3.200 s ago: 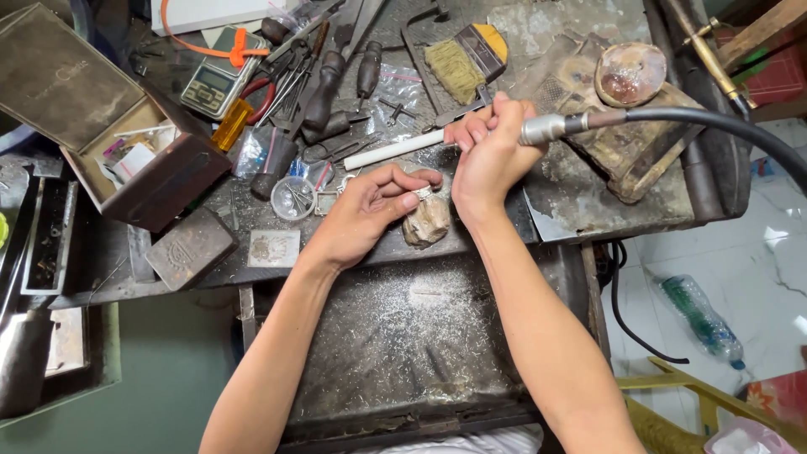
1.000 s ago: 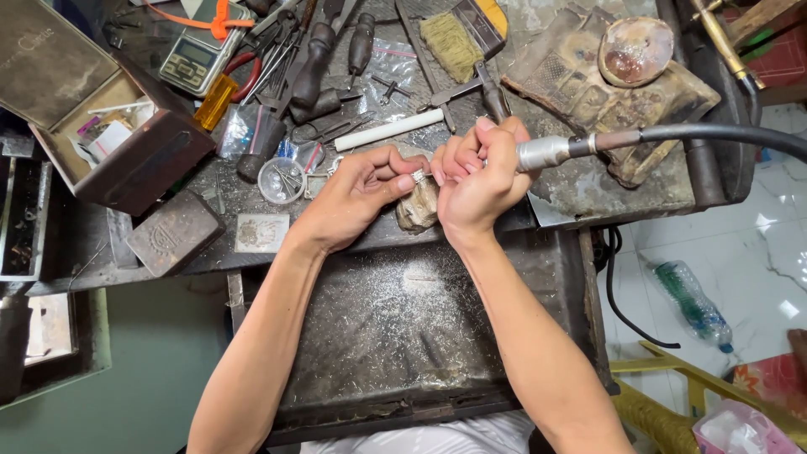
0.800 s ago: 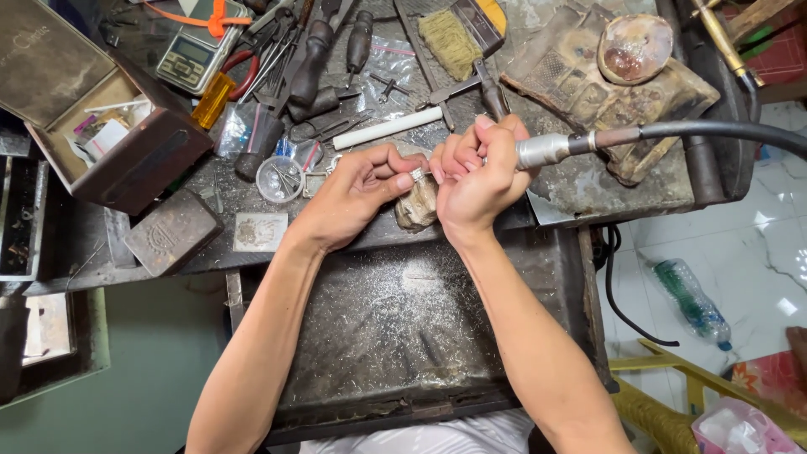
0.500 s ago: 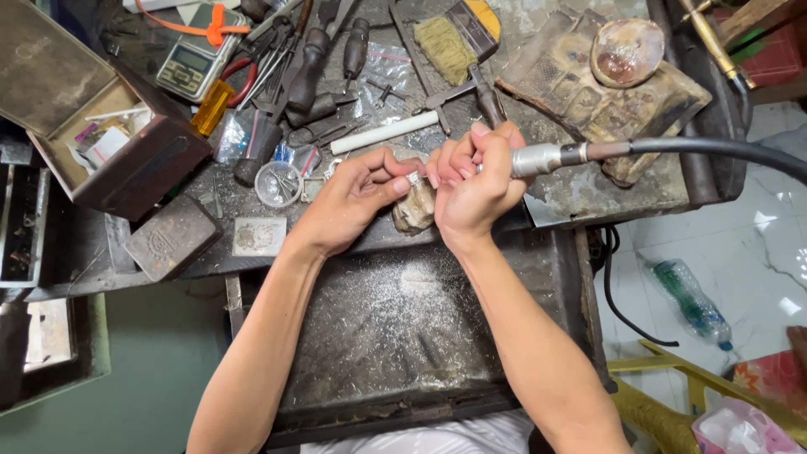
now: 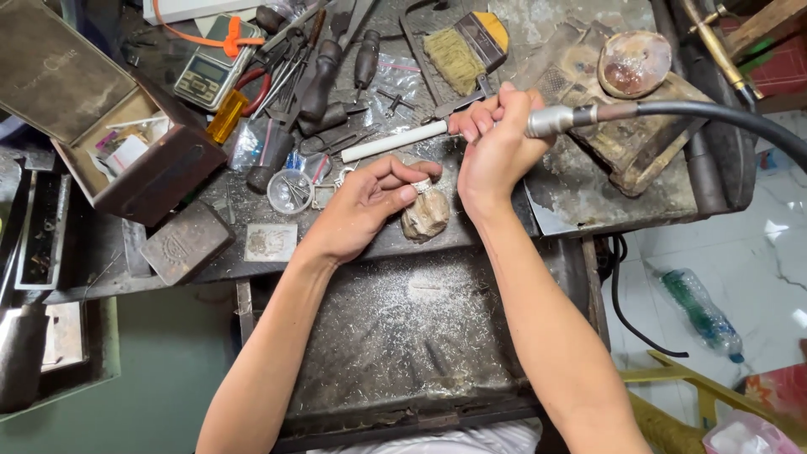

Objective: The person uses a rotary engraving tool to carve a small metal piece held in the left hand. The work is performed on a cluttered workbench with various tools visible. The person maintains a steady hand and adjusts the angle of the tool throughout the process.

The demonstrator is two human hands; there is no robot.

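Note:
My right hand (image 5: 496, 139) grips the metal handpiece (image 5: 555, 119) of a rotary tool, whose black flexible shaft (image 5: 714, 118) runs off to the right. My left hand (image 5: 366, 206) pinches a small silver ring-like piece (image 5: 422, 183) against a worn wooden bench pin (image 5: 424, 217) at the bench's front edge. The tool's tip is hidden behind my right hand's fingers. A metal catch tray (image 5: 403, 336) dusted with filings lies below both hands.
The bench holds a white rod (image 5: 391, 141), a brush (image 5: 458, 52), dark-handled tools (image 5: 324, 71), a pocket scale (image 5: 206, 71), an open brown box (image 5: 126, 155), a steel block (image 5: 187, 242) and a round dish (image 5: 632, 63). A plastic bottle (image 5: 702, 313) lies on the floor at right.
My right hand has lifted the handpiece up and away from the piece at the bench pin. My left hand stays at the pin with the silver piece.

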